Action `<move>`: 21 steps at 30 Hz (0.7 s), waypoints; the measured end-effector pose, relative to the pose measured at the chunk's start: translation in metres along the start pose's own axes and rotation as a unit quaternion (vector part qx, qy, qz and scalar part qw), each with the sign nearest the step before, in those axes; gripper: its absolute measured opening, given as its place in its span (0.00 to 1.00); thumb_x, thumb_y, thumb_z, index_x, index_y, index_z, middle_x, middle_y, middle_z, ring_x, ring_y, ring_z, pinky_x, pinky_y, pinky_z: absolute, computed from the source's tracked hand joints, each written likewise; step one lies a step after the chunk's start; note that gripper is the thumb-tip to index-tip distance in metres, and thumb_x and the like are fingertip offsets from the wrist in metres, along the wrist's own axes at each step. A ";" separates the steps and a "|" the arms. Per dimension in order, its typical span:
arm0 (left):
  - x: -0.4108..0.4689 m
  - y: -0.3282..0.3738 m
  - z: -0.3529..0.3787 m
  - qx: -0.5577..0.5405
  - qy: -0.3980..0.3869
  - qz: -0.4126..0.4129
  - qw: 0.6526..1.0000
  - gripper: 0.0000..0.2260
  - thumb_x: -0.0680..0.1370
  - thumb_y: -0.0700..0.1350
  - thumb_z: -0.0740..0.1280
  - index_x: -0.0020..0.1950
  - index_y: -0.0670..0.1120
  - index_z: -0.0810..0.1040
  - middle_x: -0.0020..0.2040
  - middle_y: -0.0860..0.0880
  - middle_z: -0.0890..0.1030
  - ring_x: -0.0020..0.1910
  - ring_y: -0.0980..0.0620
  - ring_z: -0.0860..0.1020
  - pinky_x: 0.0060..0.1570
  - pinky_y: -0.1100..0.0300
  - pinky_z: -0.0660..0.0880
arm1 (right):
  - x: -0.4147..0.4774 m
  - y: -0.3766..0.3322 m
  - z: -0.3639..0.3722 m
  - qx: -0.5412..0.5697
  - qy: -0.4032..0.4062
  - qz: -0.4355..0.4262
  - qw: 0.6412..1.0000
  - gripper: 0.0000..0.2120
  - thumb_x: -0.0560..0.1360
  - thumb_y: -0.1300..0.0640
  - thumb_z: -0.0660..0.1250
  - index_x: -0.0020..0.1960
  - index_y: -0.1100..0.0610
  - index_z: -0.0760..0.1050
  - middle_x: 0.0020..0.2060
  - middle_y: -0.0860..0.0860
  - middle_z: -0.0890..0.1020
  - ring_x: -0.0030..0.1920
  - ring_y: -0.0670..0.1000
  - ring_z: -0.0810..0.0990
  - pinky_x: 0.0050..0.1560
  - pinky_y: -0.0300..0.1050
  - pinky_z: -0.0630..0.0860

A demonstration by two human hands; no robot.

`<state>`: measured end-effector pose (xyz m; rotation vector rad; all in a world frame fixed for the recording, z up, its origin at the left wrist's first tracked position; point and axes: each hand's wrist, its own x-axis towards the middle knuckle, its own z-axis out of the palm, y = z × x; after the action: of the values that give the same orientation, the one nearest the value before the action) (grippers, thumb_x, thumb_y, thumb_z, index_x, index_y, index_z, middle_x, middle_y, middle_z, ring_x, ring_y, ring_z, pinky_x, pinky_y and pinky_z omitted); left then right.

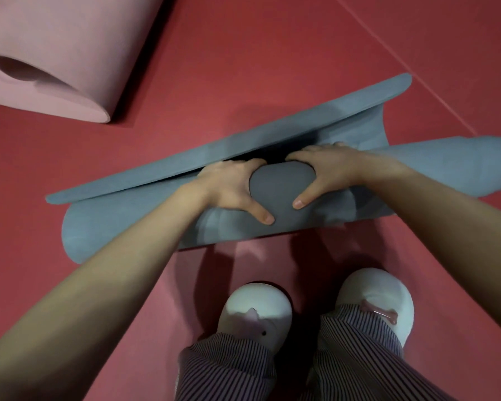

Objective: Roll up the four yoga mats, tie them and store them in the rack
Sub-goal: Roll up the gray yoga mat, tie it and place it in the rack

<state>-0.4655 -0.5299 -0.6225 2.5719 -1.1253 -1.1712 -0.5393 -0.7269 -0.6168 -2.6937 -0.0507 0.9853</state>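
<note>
A grey-blue yoga mat [122,224] lies rolled on the red floor in front of me, its loose outer flap [243,143] lifted away along the far side. My left hand [229,189] and my right hand [327,172] grip the middle of the roll side by side, thumbs on the near face and fingers curled over the top under the flap. A second, pink mat [58,59] lies loosely rolled at the upper left, its open end facing me. No tie or rack is in view.
The red padded floor [272,53] spreads all round. My feet in white slippers [255,311] stand just behind the grey-blue roll, striped trouser legs [356,357] below them.
</note>
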 end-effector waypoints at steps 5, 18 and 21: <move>0.012 -0.012 -0.017 -0.133 -0.055 0.007 0.989 0.47 0.51 0.69 0.76 0.69 0.61 0.67 0.59 0.62 0.76 0.57 0.58 0.76 0.62 0.54 0.73 | -0.021 -0.007 0.010 0.028 0.155 -0.033 0.987 0.40 0.64 0.32 0.68 0.71 0.49 0.64 0.68 0.48 0.69 0.68 0.52 0.66 0.65 0.46 0.58; -0.008 -0.006 0.001 0.138 0.150 -0.016 0.979 0.55 0.58 0.74 0.69 0.77 0.50 0.55 0.73 0.50 0.65 0.70 0.47 0.65 0.67 0.50 0.60 | 0.013 -0.004 -0.005 0.027 0.123 0.005 0.992 0.46 0.57 0.27 0.69 0.70 0.45 0.63 0.64 0.46 0.72 0.65 0.53 0.68 0.65 0.50 0.58; 0.000 -0.008 -0.010 0.110 0.140 -0.014 0.984 0.53 0.56 0.74 0.70 0.74 0.52 0.60 0.68 0.51 0.71 0.66 0.46 0.70 0.63 0.51 0.66 | 0.016 -0.004 -0.014 0.005 0.101 0.029 0.994 0.45 0.59 0.24 0.65 0.72 0.40 0.61 0.68 0.44 0.70 0.66 0.55 0.68 0.65 0.53 0.59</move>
<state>-0.4539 -0.5261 -0.6182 2.8081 -1.2144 -0.6917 -0.5178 -0.7245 -0.6158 -2.7850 0.0719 0.7203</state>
